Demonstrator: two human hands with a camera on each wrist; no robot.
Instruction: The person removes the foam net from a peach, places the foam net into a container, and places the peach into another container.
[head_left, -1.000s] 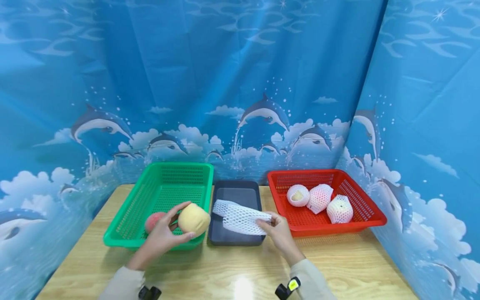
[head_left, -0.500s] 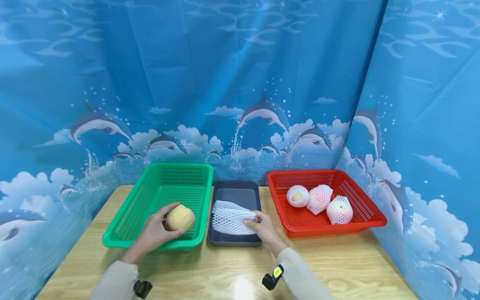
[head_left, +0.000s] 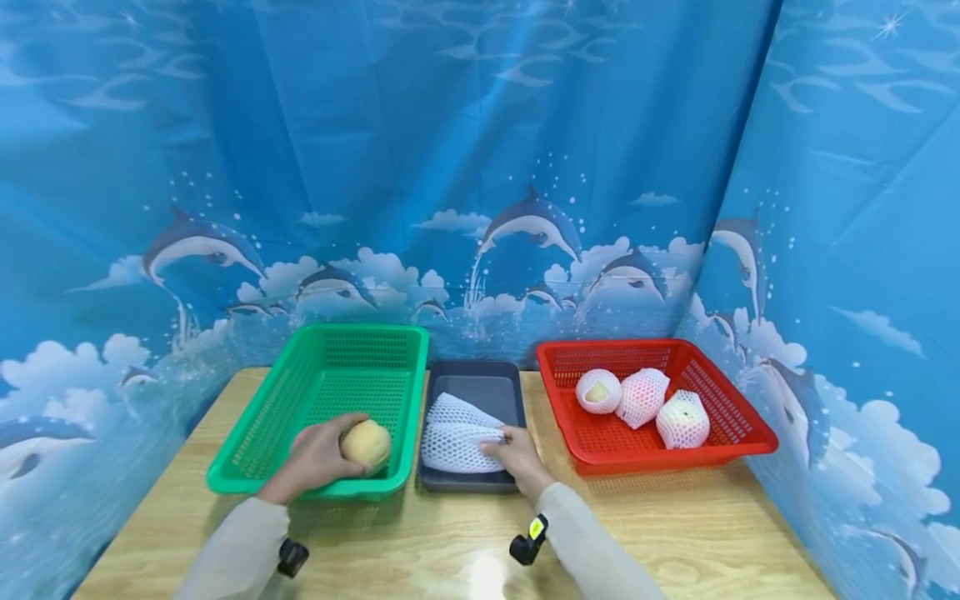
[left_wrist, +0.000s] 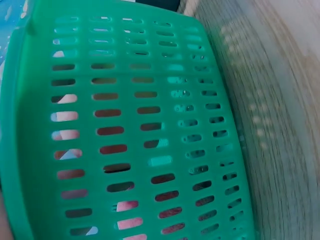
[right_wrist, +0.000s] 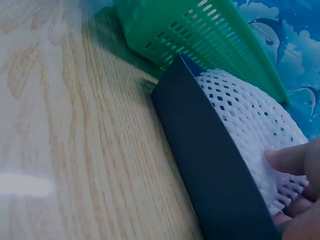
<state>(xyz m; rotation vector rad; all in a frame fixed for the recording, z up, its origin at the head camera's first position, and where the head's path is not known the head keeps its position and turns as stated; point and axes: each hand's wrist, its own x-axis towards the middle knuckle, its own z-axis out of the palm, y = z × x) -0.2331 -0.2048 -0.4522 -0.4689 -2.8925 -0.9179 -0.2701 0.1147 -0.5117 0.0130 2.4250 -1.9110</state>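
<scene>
My left hand (head_left: 318, 454) curves round a yellow peach (head_left: 367, 444) low inside the green basket (head_left: 420, 392). Behind that hand a bit of a pinkish-red fruit (head_left: 301, 437) shows, mostly hidden. In the left wrist view the basket's slotted wall (left_wrist: 140, 115) blocks the hand and the peach. Over the dark grey tray (head_left: 480, 379), my right hand (head_left: 519, 458) pinches the right end of white foam fruit netting (head_left: 461, 446). The right wrist view has the thumb pressed on the netting (right_wrist: 245, 110), just above the tray's side (right_wrist: 200, 150).
On the right stands a red basket (head_left: 600, 462) with three fruits in foam nets, one of them a netted pinkish fruit (head_left: 642, 398). All the containers rest on a wooden table (head_left: 420, 550). A blue dolphin-print curtain (head_left: 480, 167) closes off the back and sides.
My left hand has carried the peach left and down into the green basket. The right hand has shifted left with the netting, which now lies more bunched over the tray.
</scene>
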